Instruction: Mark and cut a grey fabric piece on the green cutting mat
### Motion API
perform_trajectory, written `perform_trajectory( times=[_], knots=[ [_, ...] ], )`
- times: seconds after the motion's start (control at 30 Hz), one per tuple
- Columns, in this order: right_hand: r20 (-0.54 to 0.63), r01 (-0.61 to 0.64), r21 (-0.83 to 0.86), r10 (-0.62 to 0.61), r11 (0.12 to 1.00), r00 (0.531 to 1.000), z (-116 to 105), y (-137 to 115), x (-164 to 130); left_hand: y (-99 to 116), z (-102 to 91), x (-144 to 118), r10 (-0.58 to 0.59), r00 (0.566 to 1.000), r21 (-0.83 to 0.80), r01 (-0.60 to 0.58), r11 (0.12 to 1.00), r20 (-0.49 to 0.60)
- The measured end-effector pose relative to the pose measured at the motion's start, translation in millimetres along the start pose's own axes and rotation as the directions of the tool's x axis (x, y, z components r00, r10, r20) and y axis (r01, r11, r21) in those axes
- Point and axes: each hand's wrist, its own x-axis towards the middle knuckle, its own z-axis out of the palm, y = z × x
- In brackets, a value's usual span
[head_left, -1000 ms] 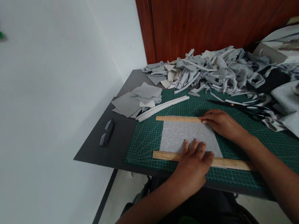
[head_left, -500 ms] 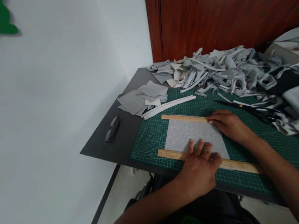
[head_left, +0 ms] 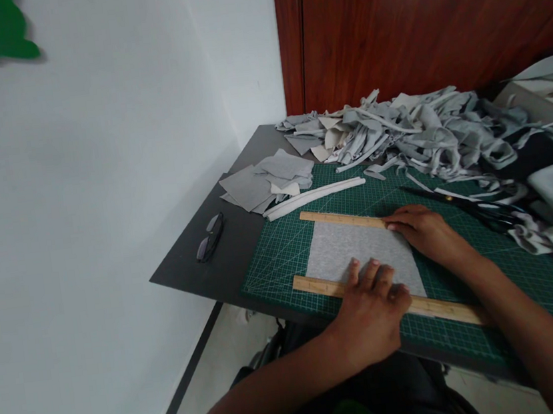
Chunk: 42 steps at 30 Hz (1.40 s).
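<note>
Head view: a grey cloth square (head_left: 357, 254) lies flat on the green cutting mat (head_left: 516, 271), which covers the dark counter (head_left: 198, 270). The left hand (head_left: 372, 306) presses flat, fingers spread, on the near wooden ruler (head_left: 316, 286) along the cloth's near edge, grasping nothing. The right hand (head_left: 423, 229) rests flat on the cloth's far right corner, touching the far ruler (head_left: 338, 218), its grip released. Beyond the cloth lie scissors (head_left: 462, 201) and a heap of grey scraps (head_left: 423, 128).

Both forearms are bare to the elbow, above dark trousers and a green garment.
</note>
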Motion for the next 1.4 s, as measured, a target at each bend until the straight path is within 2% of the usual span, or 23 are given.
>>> perform_trajectory(
  times=[0.27,0.9,1.1,1.23,1.4],
  knots=[
    [0.027,0.007,-0.004,-0.006,1.000,1.000,-2.4,-3.3,2.5,-1.6,-3.7,1.0,-0.011,1.000,0.000,0.011,1.000,0.015],
    [0.013,0.003,-0.009,-0.003,1.000,1.000,-2.1,-7.2,3.6,-1.5,-0.7,-0.7,-0.003,1.000,0.018,0.003,1.000,0.007],
    [0.055,-0.005,-0.039,0.007,0.999,0.998,-6.2,-13.5,4.2,-1.7,-2.4,-2.4,0.018,1.000,0.046,-0.018,0.999,0.007],
    [0.030,0.015,0.006,-0.015,1.000,0.999,-4.5,-12.4,2.8,-1.2,0.6,-4.7,0.047,0.999,0.048,-0.048,0.998,0.016],
    [0.006,0.028,-0.052,-0.028,0.998,1.000,-10.9,-21.6,-3.8,-0.3,4.1,-6.5,0.002,0.998,0.038,0.000,0.999,-0.058]
  ],
)
